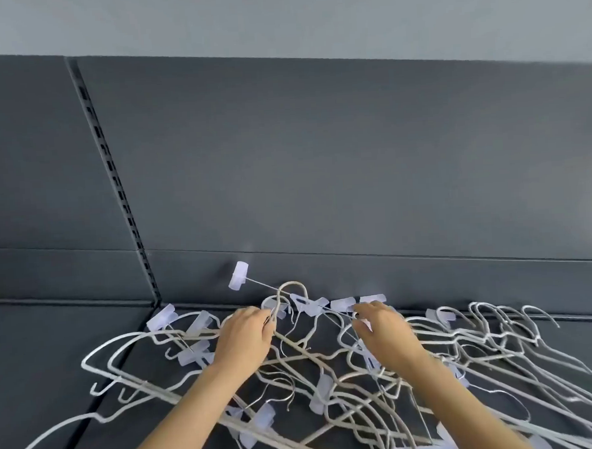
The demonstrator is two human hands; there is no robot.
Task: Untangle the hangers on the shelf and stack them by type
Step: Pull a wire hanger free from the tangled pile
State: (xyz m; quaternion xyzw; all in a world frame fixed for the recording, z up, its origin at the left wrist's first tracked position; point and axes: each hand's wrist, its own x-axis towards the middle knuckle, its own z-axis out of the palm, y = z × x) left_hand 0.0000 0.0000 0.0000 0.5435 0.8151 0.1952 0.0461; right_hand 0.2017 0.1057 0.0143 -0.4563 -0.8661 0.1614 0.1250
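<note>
A tangled heap of white hangers covers the dark shelf. Some are plain curved ones, others are thin rods with translucent clips. My left hand grips the hook of a hanger near the back of the heap. My right hand pinches a clip hanger whose rod sticks up to the left, ending in a raised clip. Several plain hangers lie overlapped in a row to the right.
The shelf's dark back panel rises right behind the heap, with a slotted upright at the left. A seam in the shelf surface runs along the left. More clip hangers lie at the left of the heap.
</note>
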